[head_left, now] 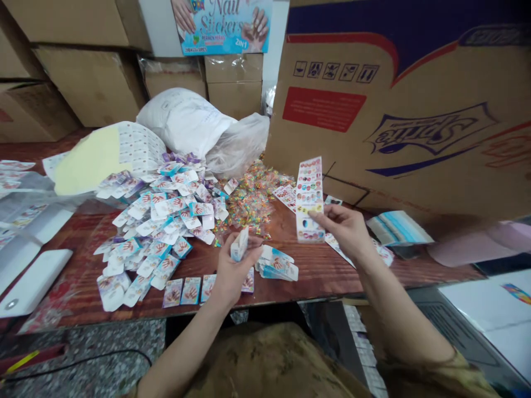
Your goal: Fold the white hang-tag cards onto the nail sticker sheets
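My left hand is closed around a small white and blue packet, held upright over the front of the wooden table. My right hand pinches a tall sticker sheet by its lower part and holds it up on end. Between my hands lies a short stack of packets. A row of flat packets lies along the table's front edge under my left hand.
A big heap of small packets covers the table's left half, with a pile of tiny colourful bags behind. A large tilted cardboard box rises at the right. White sacks, stacked cartons and a nail stickers poster stand behind.
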`<state>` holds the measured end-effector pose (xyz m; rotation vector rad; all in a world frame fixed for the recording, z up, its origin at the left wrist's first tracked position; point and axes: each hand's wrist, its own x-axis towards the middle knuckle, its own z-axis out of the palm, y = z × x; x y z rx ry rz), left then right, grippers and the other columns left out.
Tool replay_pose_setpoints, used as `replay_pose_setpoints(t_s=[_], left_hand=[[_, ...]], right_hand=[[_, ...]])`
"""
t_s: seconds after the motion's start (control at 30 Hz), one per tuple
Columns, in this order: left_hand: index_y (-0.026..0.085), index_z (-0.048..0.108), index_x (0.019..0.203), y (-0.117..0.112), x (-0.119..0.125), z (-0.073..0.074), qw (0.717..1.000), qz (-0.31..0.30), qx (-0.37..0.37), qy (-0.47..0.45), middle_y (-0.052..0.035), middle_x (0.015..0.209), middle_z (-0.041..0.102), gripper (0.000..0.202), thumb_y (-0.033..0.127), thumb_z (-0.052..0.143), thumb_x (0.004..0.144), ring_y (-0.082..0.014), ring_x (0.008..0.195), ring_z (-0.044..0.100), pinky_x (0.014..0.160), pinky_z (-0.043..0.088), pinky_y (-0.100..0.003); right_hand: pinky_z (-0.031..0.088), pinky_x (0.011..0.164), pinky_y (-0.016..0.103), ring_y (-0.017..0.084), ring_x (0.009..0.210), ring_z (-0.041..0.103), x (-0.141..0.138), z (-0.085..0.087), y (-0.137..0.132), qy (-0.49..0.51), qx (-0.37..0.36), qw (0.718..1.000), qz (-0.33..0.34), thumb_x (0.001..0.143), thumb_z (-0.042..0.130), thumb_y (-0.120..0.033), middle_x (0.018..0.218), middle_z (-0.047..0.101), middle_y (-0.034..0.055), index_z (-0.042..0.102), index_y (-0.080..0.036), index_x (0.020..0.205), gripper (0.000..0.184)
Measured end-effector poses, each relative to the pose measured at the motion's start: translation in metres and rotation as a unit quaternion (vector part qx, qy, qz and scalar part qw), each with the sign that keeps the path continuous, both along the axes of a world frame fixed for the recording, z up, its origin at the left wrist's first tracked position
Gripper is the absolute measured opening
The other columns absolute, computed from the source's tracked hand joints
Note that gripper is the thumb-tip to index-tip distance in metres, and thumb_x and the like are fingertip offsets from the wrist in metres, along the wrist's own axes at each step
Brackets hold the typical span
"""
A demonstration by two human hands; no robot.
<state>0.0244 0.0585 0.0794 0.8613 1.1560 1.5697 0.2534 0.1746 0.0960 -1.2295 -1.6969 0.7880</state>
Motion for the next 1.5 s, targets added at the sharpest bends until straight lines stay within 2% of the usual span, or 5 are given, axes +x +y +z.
replay_pose_setpoints(t_s=[0.17,0.4,0.63,1.27,1.5], left_hand=[[0.017,0.061,0.087,0.004,0.018,0.016,0.998,0.031,0.040,-0.047,-0.0015,0.085,0.070,0.031,0.032,0.081,0.068,-0.0167,0.078,0.066,0.077,0.054,-0.030],[0.018,0.058,0.079,-0.011,-0.003,0.033,0.996,0.044,0.047,0.060,0.0021,0.071,0.063,0.022,0.026,0.077,0.069,-0.0108,0.060,0.056,0.060,0.047,-0.021],[0.018,0.061,0.081,-0.021,-0.009,0.039,0.982,0.055,0.088,0.158,-0.0024,0.084,0.064,0.018,0.025,0.074,0.070,-0.0169,0.079,0.060,0.070,0.049,-0.025],[0.016,0.061,0.081,-0.027,-0.023,0.003,0.997,0.040,-0.014,0.069,0.0016,0.075,0.065,0.019,0.019,0.075,0.069,-0.0108,0.069,0.060,0.068,0.047,-0.020],[0.016,0.062,0.080,-0.029,-0.030,0.003,0.997,0.037,-0.009,0.065,0.0025,0.075,0.065,0.018,0.018,0.075,0.068,-0.0100,0.068,0.059,0.066,0.047,-0.019]], right_hand=[[0.049,0.050,0.027,0.015,0.055,0.060,-0.060,0.023,-0.060,0.081,-0.049,0.985,0.144,0.081,0.069,-0.050,0.067,0.067,0.0011,0.065,-0.022,0.081,0.028],[0.047,0.100,0.048,0.030,0.119,0.055,-0.070,0.036,-0.065,-0.069,0.180,0.973,0.128,0.081,0.069,-0.050,0.128,0.060,0.0114,0.058,-0.026,0.129,0.054],[0.053,0.059,0.028,0.018,0.066,0.065,-0.084,0.022,-0.066,0.087,-0.023,0.976,0.197,0.086,0.066,-0.042,0.076,0.071,0.0033,0.073,-0.020,0.084,0.023],[0.055,0.086,0.034,0.023,0.093,0.071,-0.092,-0.015,-0.079,-0.020,0.164,0.978,0.130,0.091,0.060,-0.032,0.103,0.075,0.0077,0.072,-0.021,0.108,0.023],[0.057,0.069,0.029,0.021,0.078,0.072,-0.098,-0.027,-0.087,0.000,0.011,0.977,0.212,0.090,0.062,-0.039,0.091,0.077,0.0068,0.073,-0.018,0.101,0.026]])
